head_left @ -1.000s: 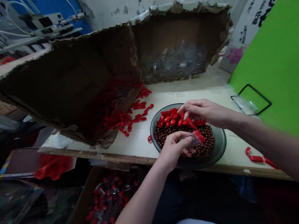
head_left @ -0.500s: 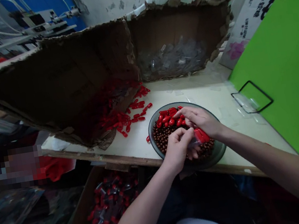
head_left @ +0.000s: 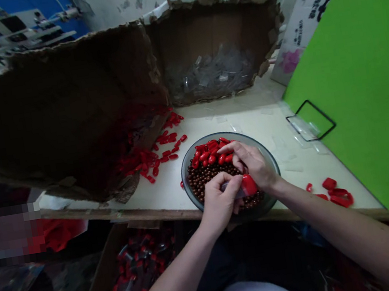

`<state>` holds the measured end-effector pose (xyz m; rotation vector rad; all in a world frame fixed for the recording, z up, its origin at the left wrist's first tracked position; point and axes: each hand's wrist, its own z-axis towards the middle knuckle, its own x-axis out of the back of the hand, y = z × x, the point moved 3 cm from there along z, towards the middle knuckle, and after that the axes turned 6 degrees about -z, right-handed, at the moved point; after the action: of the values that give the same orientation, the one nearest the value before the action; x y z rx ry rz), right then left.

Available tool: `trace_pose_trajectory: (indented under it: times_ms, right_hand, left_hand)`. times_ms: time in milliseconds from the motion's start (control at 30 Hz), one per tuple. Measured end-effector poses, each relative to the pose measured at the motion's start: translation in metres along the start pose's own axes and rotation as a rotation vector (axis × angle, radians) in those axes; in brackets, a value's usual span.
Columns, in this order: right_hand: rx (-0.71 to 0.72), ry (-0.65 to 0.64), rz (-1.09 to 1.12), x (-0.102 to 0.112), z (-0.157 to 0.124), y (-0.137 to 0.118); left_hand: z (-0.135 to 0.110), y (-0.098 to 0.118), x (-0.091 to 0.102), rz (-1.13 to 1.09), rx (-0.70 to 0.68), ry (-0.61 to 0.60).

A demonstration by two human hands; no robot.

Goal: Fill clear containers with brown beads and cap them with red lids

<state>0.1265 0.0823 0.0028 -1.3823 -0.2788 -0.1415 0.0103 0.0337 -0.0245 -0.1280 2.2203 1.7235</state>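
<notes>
My left hand (head_left: pixel 218 201) pinches a small clear plastic container with a red cap (head_left: pixel 249 185) between thumb and fingers, low over a round grey bowl (head_left: pixel 274 191). Dark brown beads (head_left: pixel 203 182) fill much of this bowl, and glossy red oval plastic pieces (head_left: pixel 211 155) are heaped on them at the far side. My right hand (head_left: pixel 255 165) is close beside the capped container. Its forefinger reaches to the red pieces, with the other fingers bent and a gap showing between them; nothing is visible in its grasp.
A torn cardboard box (head_left: pixel 109 75) stands behind, spilling red pieces (head_left: pixel 148 160) onto the white tabletop. Another compartment holds clear plastic parts (head_left: pixel 219 70). Larger red pieces (head_left: pixel 341 197) lie at right by a green panel (head_left: pixel 366 89). Below is a box of red-capped containers (head_left: pixel 136 268).
The view has shifted to the right, so more of the table's right side shows. The red cap in my left hand now faces the camera more fully. My right hand stays above the bowl.
</notes>
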Motion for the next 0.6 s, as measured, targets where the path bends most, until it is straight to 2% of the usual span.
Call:
trace_pose_trajectory:
  times_ms: [67,100,133,200,233,267,333,400,467,533,600]
  right_hand:
    - [-0.039,0.082,-0.001,0.024,-0.001,0.012]
    - [-0.067,0.158,-0.047,0.042,-0.001,0.021]
    - [-0.105,0.248,-0.139,0.064,-0.002,0.032]
    - [-0.189,0.344,-0.511,0.110,-0.007,0.059]
    - [-0.228,0.304,-0.737,0.129,-0.011,0.075]
    - [-0.256,0.168,-0.912,0.144,-0.014,0.094]
    - [-0.264,-0.051,-1.137,0.163,-0.024,0.132]
    - [-0.278,-0.162,-1.254,0.171,-0.035,0.165]
    - [-0.256,-0.193,-1.297,0.173,-0.041,0.185]
    - [-0.237,-0.195,-1.285,0.172,-0.044,0.185]
    - [-0.243,-0.167,-1.221,0.171,-0.044,0.165]
  left_hand:
    - [-0.008,0.007,0.025,0.073,-0.026,0.081]
    - [-0.015,0.010,0.045,0.110,-0.064,0.178]
    - [-0.024,0.012,0.070,0.148,-0.117,0.306]
    - [-0.048,0.011,0.130,0.302,-0.194,0.608]
    - [-0.063,0.006,0.163,0.375,-0.200,0.766]
    - [-0.078,-0.002,0.197,0.463,-0.165,0.890]
    - [-0.109,-0.026,0.262,0.715,-0.001,1.048]
    - [-0.139,-0.058,0.316,0.837,0.196,1.117]
    - [-0.164,-0.093,0.355,0.807,0.372,1.125]
    - [-0.178,-0.122,0.373,0.733,0.515,1.066]
    - [-0.176,-0.133,0.373,0.793,0.533,0.969]
